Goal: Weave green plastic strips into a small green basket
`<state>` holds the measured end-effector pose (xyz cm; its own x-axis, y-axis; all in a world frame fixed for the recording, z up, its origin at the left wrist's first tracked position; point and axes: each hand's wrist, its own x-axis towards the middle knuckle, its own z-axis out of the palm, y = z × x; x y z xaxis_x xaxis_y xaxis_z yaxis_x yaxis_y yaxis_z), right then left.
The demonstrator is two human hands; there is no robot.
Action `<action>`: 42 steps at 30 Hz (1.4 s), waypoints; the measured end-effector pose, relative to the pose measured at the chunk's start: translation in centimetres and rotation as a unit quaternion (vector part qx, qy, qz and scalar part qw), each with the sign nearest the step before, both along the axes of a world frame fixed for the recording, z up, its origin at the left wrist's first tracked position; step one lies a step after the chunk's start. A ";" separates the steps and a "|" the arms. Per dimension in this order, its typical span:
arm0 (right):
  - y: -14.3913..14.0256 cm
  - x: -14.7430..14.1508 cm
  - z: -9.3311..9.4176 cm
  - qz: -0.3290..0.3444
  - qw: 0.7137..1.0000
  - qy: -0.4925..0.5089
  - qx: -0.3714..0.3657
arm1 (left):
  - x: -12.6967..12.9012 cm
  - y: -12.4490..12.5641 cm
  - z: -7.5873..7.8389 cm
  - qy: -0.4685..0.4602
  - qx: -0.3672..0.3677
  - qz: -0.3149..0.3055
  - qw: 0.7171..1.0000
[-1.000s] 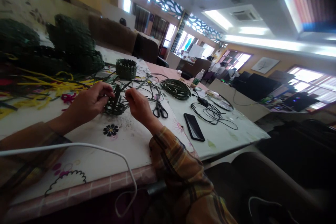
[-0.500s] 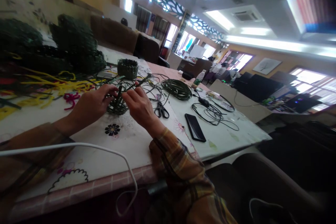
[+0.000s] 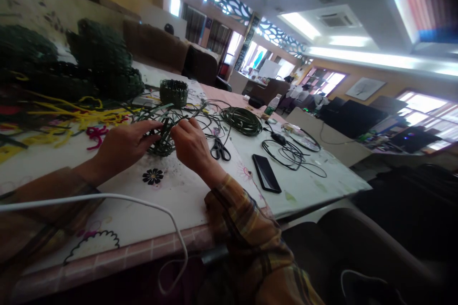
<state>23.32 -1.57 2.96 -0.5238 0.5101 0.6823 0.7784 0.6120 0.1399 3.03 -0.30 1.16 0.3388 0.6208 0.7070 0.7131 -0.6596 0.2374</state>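
Office-like room used for craftwork: dark monitors [image 3: 386, 110], ceiling vent [image 3: 335, 20], framed picture [image 3: 365, 88]; table [image 3: 143, 228] bearing green weaving [image 3: 162, 147], coiled strips [image 3: 243, 127], scissors [image 3: 217, 145], yellow strands [image 3: 80, 116].

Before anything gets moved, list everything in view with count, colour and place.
partly woven piece: one, dark green, centre-left
woven basket: one, dark green, beyond that piece
woven pile: count unclear, dark green, far left
yellow strands: several, left
pink strands: one bunch, left
coil: one, dark green, right of basket
scissors: one, black, right of woven piece
phone: one, black, right of scissors
black cable: one tangle, beyond phone
bottle: one, clear and green, right of coil
white cord: one, foreground
table: count unclear, mostly white, centre
sofa: one, brown, background left
framed picture: one, white, right wall
left hand: one, bare, at woven piece's left
right hand: one, bare, at its right
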 end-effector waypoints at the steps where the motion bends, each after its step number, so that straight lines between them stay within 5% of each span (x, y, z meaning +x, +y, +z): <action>1: 0.1 0.0 -0.1 0.004 1.000 0.005 -0.005 | -0.1 0.0 -0.2 0.001 0.014 0.003 1.000; 10: 0.3 -0.4 -1.3 -0.015 0.999 0.048 0.005 | -0.5 0.4 -0.6 -0.062 0.122 -0.066 0.988; 16: 0.7 -0.4 -1.6 -0.012 0.998 0.067 0.001 | -1.1 1.3 -0.4 -0.055 0.112 0.021 0.992; 29: 0.7 -0.6 -1.7 -0.005 0.999 0.043 -0.006 | -2.3 2.6 0.7 -0.013 0.005 -0.018 1.000; 42: 0.7 -0.6 -1.8 0.000 0.999 0.051 -0.016 | -2.5 2.9 0.7 -0.018 -0.019 -0.055 0.998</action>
